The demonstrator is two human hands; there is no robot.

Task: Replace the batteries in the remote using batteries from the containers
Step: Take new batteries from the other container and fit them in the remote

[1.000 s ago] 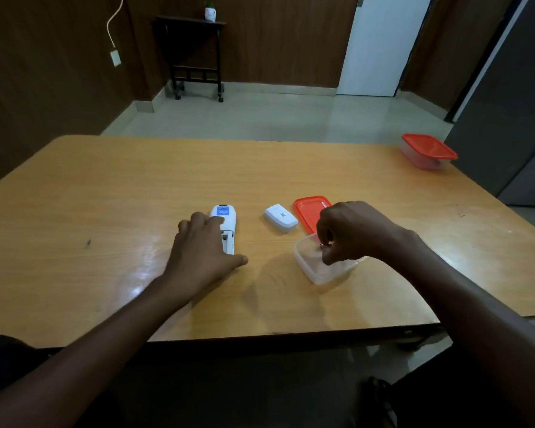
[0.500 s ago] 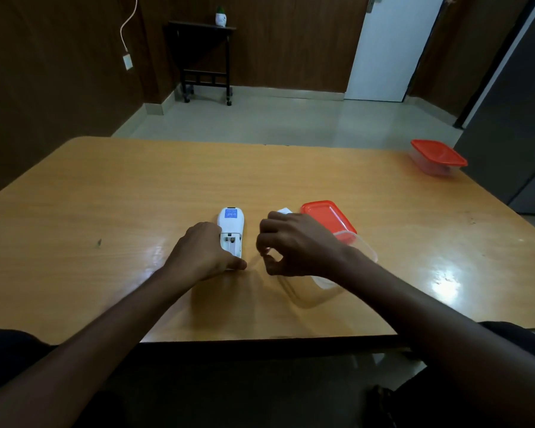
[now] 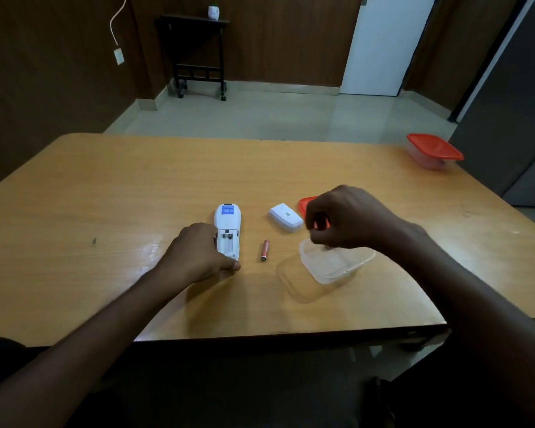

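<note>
Cover (image 3: pixel 285 217) off, remote (image 3: pixel 227 231) bay empty under gripping left hand (image 3: pixel 195 254), one battery (image 3: pixel 265 250) out; curled right hand (image 3: pixel 343 219) over tub (image 3: pixel 334 264), contents unclear.

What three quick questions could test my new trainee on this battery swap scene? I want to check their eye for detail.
1. True or false: the remote has its battery bay uncovered.
2. What lies on the table between the remote and the open clear container?
3. Which hand holds the remote: A left, B right?

Key: 1 true. 2 a single battery. 3 A.
</note>
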